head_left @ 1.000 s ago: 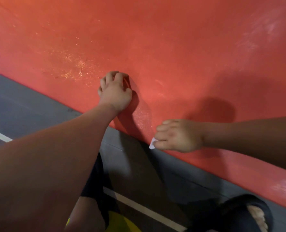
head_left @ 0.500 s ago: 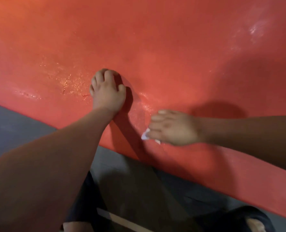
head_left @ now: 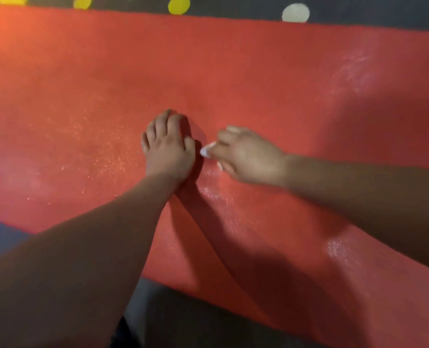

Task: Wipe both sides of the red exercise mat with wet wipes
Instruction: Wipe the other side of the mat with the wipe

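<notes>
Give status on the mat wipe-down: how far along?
Done: damp sheen shows on the red exercise mat below the right hand and toward its right end. In hand: right hand holds a wet wipe on the mat; left hand braces beside it. Left: pale specks left of the left hand look unwiped; the underside is unseen, likely pending.

The red exercise mat (head_left: 283, 71) lies across a dark floor (head_left: 359, 11) marked with a yellow dot (head_left: 178, 5) and a white dot (head_left: 295, 12). The left grip (head_left: 168, 151) rests palm down on the mat. Just beside it, the right grip (head_left: 248, 156) pinches what looks like a white wet wipe (head_left: 205, 151), mostly hidden, against the mat. Damp sheen shows near both arms.
</notes>
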A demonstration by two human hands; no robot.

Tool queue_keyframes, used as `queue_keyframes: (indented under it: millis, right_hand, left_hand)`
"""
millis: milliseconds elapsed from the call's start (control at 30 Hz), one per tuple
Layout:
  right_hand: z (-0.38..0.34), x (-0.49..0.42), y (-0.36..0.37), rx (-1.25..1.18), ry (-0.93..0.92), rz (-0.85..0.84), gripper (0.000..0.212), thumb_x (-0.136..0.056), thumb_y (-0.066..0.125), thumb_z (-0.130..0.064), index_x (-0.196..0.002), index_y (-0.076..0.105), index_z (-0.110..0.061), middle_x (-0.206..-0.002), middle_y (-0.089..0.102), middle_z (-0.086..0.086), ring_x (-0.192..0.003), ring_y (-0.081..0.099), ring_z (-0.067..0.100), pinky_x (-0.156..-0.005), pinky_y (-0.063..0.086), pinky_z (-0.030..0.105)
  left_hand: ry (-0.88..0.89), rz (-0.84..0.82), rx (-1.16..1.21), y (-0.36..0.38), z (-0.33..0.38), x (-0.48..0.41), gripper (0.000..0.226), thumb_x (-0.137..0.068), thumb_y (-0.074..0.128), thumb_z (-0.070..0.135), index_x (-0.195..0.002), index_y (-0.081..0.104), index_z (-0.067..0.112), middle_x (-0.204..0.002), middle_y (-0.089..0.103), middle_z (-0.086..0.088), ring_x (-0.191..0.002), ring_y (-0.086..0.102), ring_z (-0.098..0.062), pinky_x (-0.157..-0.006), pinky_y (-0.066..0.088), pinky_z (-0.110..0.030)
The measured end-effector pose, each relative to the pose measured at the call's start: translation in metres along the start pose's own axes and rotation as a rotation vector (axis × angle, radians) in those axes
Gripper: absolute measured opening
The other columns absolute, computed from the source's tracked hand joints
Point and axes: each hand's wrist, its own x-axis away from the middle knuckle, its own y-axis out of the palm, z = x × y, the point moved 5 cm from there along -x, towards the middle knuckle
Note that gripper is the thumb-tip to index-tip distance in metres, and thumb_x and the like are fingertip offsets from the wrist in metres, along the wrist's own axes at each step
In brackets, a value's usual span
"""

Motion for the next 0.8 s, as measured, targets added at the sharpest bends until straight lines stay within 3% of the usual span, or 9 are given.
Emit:
queue_keyframes:
  millis: [100,200,333,400,467,567,667,733,800]
  right_hand:
    - [0.002,0.002,0.001,-0.023,-0.131,-0.035,0.028,-0.094,0.057,-0.026,-0.118,0.069,-0.021,-0.088,0.056,0.005,-0.087,0.055,0.029,-0.079,0.049,0.041]
    - [0.035,-0.025,-0.006,0.075,-0.066,-0.012,0.029,-0.093,0.060,-0.027,-0.120,0.070,-0.025,-0.092,0.057,0.008,-0.093,0.055,0.033,-0.079,0.046,0.042]
    - [0.120,-0.052,-0.045,0.233,0.471,0.177,0.032,-0.095,0.054,-0.031,-0.122,0.069,-0.024,-0.109,0.061,0.014,-0.109,0.054,0.039,-0.088,0.042,0.044]
    - [0.134,-0.050,-0.050,0.241,0.620,0.218,0.033,-0.096,0.050,-0.031,-0.122,0.067,-0.023,-0.111,0.062,0.015,-0.109,0.055,0.039,-0.089,0.042,0.044]
    - [0.118,-0.059,-0.041,0.147,0.479,0.185,0.036,-0.094,0.049,-0.028,-0.126,0.066,-0.026,-0.105,0.062,0.015,-0.102,0.058,0.040,-0.087,0.044,0.045]
    - [0.074,-0.053,-0.013,-0.001,0.050,0.019,0.036,-0.092,0.051,-0.028,-0.125,0.065,-0.025,-0.099,0.060,0.011,-0.094,0.059,0.035,-0.083,0.046,0.043]
    - [0.082,-0.053,-0.019,0.069,-0.039,-0.063,0.033,-0.091,0.060,-0.028,-0.123,0.067,-0.029,-0.099,0.060,0.007,-0.097,0.059,0.033,-0.083,0.042,0.041]
    - [0.118,-0.064,-0.034,0.150,0.143,0.045,0.033,-0.091,0.056,-0.028,-0.121,0.068,-0.027,-0.102,0.060,0.012,-0.101,0.058,0.037,-0.087,0.041,0.045]
    - [0.159,-0.070,-0.052,0.251,0.447,0.140,0.035,-0.094,0.051,-0.028,-0.126,0.067,-0.027,-0.112,0.059,0.016,-0.111,0.053,0.040,-0.095,0.038,0.048]
  left_hand:
    - [-0.015,0.092,0.008,0.010,0.003,-0.006,0.057,-0.090,0.039,0.031,-0.145,0.049,0.024,-0.160,0.039,0.003,-0.148,0.029,-0.026,-0.123,0.014,-0.053]
    - [-0.009,0.177,-0.037,0.018,-0.002,-0.002,0.055,-0.093,0.039,0.026,-0.147,0.049,0.024,-0.159,0.042,0.003,-0.150,0.030,-0.023,-0.125,0.013,-0.050]
    - [-0.010,0.189,-0.052,0.022,0.000,-0.001,0.054,-0.093,0.041,0.025,-0.146,0.050,0.024,-0.158,0.043,0.003,-0.149,0.031,-0.023,-0.125,0.016,-0.050]
    - [-0.005,0.202,-0.070,0.022,0.001,0.003,0.054,-0.092,0.043,0.025,-0.145,0.051,0.024,-0.157,0.045,0.002,-0.148,0.034,-0.024,-0.124,0.018,-0.052]
    - [-0.007,0.207,-0.086,0.022,0.000,-0.003,0.053,-0.092,0.045,0.025,-0.144,0.051,0.024,-0.156,0.045,0.002,-0.147,0.035,-0.025,-0.123,0.020,-0.052]
    - [-0.001,0.203,-0.101,0.022,-0.001,-0.005,0.053,-0.092,0.046,0.026,-0.144,0.051,0.024,-0.157,0.045,0.002,-0.147,0.034,-0.026,-0.122,0.021,-0.053]
    - [-0.004,0.209,-0.112,0.021,-0.001,-0.004,0.053,-0.091,0.045,0.028,-0.143,0.052,0.025,-0.156,0.046,0.003,-0.147,0.035,-0.025,-0.122,0.022,-0.054]
    - [-0.012,0.203,-0.112,0.021,-0.001,-0.005,0.053,-0.091,0.044,0.028,-0.143,0.052,0.025,-0.156,0.045,0.003,-0.147,0.034,-0.025,-0.122,0.021,-0.053]
    - [-0.015,0.197,-0.108,0.021,-0.001,-0.006,0.053,-0.092,0.043,0.029,-0.144,0.051,0.025,-0.157,0.045,0.003,-0.147,0.033,-0.025,-0.122,0.020,-0.053]
